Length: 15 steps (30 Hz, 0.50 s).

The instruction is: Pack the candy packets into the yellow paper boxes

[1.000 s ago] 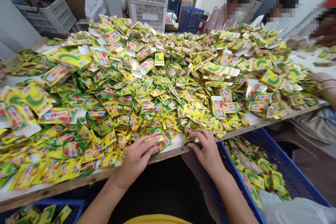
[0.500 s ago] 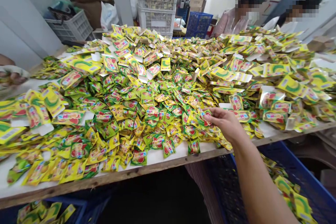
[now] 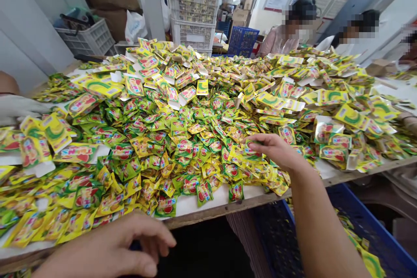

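Note:
My right hand (image 3: 275, 151) reaches over the table into a wide heap of small shiny fruit-printed packets. Its thumb and fingers close on a green packet (image 3: 253, 153) with a red fruit picture. Nearer to me, my left hand (image 3: 120, 241) is in the air at the table's front edge, fingers bent, thumb apart, nothing in it. Loose yellow packets (image 3: 74, 221) lie just beyond it. Yellow flat boxes (image 3: 273, 100), some with open white flaps, are piled behind and on both sides of the packets.
A blue crate (image 3: 374, 226) holding packets and boxes stands below the table edge (image 3: 208, 215) at right. White crates (image 3: 193, 4) are stacked at the back. A co-worker's gloved hand (image 3: 19, 108) is at the left; two people (image 3: 282, 37) sit across the heap.
My left hand has come into view at the lower left. My right hand stays at the same green packet. The camera view has shifted slightly, and the co-worker's gloved hand at left has moved.

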Motion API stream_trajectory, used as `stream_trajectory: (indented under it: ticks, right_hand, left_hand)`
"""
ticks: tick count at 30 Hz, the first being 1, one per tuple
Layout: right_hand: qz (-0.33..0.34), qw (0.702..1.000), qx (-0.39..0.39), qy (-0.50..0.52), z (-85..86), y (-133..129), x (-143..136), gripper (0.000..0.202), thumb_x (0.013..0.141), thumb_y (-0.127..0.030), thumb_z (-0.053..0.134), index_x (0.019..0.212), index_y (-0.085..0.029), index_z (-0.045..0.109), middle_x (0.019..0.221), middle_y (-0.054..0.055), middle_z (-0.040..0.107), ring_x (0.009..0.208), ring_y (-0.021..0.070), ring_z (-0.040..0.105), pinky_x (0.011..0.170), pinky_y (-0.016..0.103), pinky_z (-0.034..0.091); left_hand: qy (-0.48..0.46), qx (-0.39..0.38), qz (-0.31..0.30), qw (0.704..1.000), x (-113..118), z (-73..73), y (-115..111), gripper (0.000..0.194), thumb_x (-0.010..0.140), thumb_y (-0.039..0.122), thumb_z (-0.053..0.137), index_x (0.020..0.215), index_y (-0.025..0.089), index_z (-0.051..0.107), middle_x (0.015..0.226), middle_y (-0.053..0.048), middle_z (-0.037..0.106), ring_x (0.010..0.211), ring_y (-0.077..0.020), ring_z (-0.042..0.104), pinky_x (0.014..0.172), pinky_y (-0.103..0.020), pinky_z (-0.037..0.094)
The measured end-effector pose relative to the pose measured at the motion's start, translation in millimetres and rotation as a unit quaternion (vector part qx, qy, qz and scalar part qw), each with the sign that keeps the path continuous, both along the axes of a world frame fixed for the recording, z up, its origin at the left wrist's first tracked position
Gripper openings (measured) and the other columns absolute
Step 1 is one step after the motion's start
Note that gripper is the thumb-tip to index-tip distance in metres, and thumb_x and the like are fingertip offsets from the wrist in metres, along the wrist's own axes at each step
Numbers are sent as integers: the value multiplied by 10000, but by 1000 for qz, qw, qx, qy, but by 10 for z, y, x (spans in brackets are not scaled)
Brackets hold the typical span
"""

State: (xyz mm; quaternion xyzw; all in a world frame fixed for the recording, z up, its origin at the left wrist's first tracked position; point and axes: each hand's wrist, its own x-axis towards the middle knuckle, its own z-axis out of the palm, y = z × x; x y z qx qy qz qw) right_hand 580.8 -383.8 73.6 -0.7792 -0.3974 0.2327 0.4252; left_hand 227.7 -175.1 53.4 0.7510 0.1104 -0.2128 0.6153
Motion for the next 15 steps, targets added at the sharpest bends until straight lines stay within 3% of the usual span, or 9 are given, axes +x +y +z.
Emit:
stream_trajectory:
  ticks: [3, 6, 8, 11, 15]
  right_hand:
    - [66, 994, -36, -80, 87, 76, -1, 238, 795, -311, 573, 906, -195, 749, 887, 34, 701, 769, 171, 604, 647, 275, 476]
    - [135, 978, -70, -145, 84, 204, -3, 245, 760, -206, 569, 917, -237, 755, 855, 7, 694, 741, 157, 607, 672, 265, 470]
    - [159, 966, -97, -181, 19, 292, 15, 304, 706, -145, 602, 962, -241, 735, 810, -10, 683, 712, 147, 597, 647, 242, 449]
    - [118, 955, -138, -233, -131, 384, 55, 355, 624, -68, 607, 936, -213, 694, 662, -44, 613, 601, 121, 537, 540, 202, 376]
    - [67, 957, -101, -262, -320, 342, 67, 172, 584, -104, 621, 735, -187, 623, 582, -49, 544, 524, 111, 483, 484, 206, 331]
  left_hand:
    - [8, -37, -37, 999, 444, 129, -148, 329, 745, 283, 704, 1073, 273, 699, 1014, -40, 716, 918, -207, 678, 801, -280, 529]
    - [-5, -2, -55, 998, 676, 111, -216, 310, 752, 267, 688, 1060, 237, 704, 984, -34, 716, 892, -197, 668, 778, -258, 512]
    - [-24, 31, -60, 997, 730, 86, -211, 289, 762, 251, 674, 1049, 238, 706, 973, -21, 720, 896, -191, 660, 786, -249, 499]
    - [-24, 61, -42, 997, 706, 79, -132, 293, 765, 237, 661, 1055, 240, 702, 973, -14, 726, 897, -192, 659, 777, -242, 494]
    - [-8, 74, 18, 997, 595, 141, 94, 291, 769, 255, 654, 1051, 206, 704, 963, -41, 733, 875, -203, 670, 738, -247, 507]
